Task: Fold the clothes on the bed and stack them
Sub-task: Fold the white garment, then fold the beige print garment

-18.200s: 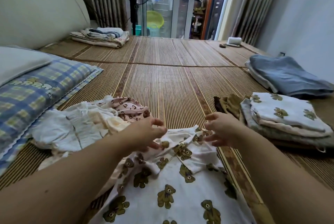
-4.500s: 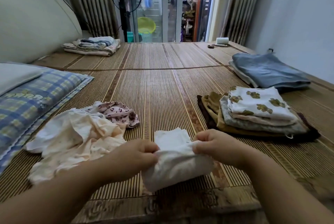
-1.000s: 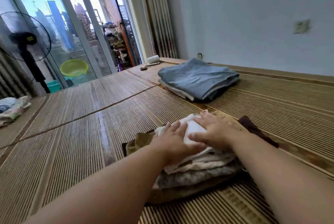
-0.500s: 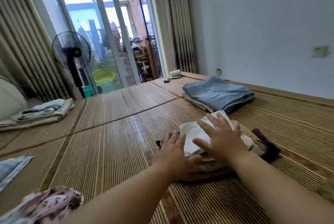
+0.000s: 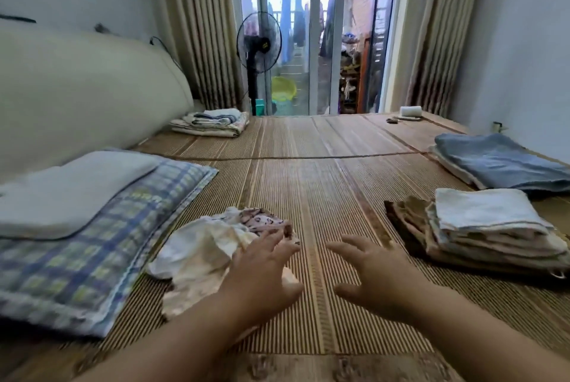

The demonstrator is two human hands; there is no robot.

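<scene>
A loose pile of unfolded clothes (image 5: 203, 253), cream and white with a pink patterned piece (image 5: 265, 222) at its far side, lies on the bamboo mat at lower left. My left hand (image 5: 262, 270) hovers over the pile's right edge with fingers spread, holding nothing. My right hand (image 5: 373, 273) is open above bare mat, fingers spread, a little right of the pile. At right stands the stack of folded clothes (image 5: 481, 233), with a white folded piece on top and brown pieces underneath. Both hands are apart from that stack.
A checked blue pillow (image 5: 83, 246) with a grey pad fills the left. Folded blue bedding (image 5: 499, 161) lies at far right, another folded bundle (image 5: 209, 122) at the back left. A standing fan (image 5: 258, 51) and glass doors are beyond the bed mat (image 5: 324, 184).
Both hands have left the folded stack, where they pressed the white piece flat, and swung left toward the unfolded pile. The view has turned left with them.
</scene>
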